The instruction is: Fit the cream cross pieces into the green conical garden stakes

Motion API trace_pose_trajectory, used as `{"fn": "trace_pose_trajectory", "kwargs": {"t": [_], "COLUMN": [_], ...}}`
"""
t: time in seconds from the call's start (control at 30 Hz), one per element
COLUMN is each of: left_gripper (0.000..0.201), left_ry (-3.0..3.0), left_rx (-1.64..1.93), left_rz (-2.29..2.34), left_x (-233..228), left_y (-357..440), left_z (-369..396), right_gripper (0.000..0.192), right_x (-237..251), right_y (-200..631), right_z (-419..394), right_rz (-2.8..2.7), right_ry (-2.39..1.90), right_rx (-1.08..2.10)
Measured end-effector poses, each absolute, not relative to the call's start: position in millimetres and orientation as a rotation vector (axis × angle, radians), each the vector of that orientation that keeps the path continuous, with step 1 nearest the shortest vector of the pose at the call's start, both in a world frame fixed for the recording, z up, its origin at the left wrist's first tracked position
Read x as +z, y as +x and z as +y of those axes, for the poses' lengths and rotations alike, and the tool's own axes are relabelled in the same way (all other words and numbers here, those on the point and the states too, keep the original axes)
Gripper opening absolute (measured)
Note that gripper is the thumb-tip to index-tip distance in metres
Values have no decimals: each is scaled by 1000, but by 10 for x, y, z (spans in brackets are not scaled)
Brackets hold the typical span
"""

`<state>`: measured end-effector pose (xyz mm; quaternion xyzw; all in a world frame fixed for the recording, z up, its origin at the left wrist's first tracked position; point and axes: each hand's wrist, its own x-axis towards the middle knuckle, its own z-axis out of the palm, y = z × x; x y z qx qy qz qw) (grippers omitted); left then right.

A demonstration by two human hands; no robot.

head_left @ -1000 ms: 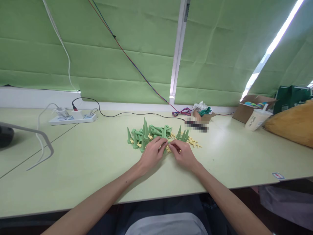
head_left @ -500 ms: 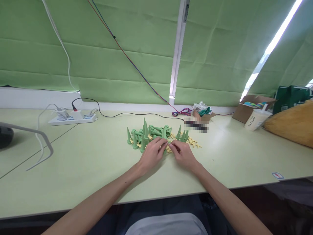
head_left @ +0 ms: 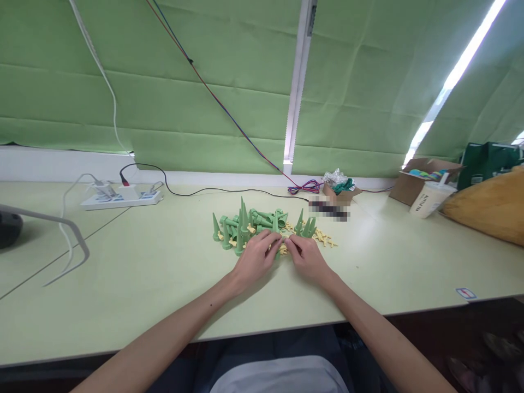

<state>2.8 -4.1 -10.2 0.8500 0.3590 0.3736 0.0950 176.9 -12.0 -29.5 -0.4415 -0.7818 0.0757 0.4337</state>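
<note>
My left hand (head_left: 257, 252) and my right hand (head_left: 307, 255) meet low over the table, fingertips almost touching. Both are closed in a pinch; whatever small piece lies between the fingers is too hidden to name. Around and behind my left hand stand several pointed green plastic spikes (head_left: 226, 238), with green hollow tubes (head_left: 262, 219) lying among them. A few more upright green spikes (head_left: 306, 227) are just beyond my right hand. Small yellow branched plastic pieces (head_left: 324, 238) are scattered to the right, and some show under my fingers.
A white power strip (head_left: 123, 201) with plugs and cables sits at the left. At the back right are a small open box (head_left: 340, 195), a larger cardboard box (head_left: 405, 188) and a lidded drink cup (head_left: 429, 200). A black cable (head_left: 221, 189) runs along the back.
My fingertips have shifted very slightly, with a little more gap between the two hands. The spikes and yellow pieces lie as before.
</note>
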Motion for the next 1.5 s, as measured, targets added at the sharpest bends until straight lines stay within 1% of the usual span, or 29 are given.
{"fn": "trace_pose_trajectory", "kwargs": {"t": [0.57,0.63,0.9,1.2,1.5], "left_gripper": [24,23,19,19,26], "left_ry": [2550,2549,2491,2350,2055], "left_rx": [1124,1146,1209,1217,1078], "left_rz": [1019,1038,1153,1160,1151], "left_x": [-102,-102,-88,-93,-41], "left_y": [34,27,8,41,28], "left_z": [-35,-24,2,0,-24], "right_gripper": [49,47,23,23,18], "right_x": [-279,-267,-232,-235,-222], "right_y": [1761,1762,1764,1777,1774], "right_z": [-113,-121,-159,-145,-174], "right_rz": [-1942,-1919,-1928,-1899,-1784], "right_ry": [-1225,-1225,-1087,-1055,-994], "right_rx": [315,314,375,450,705]}}
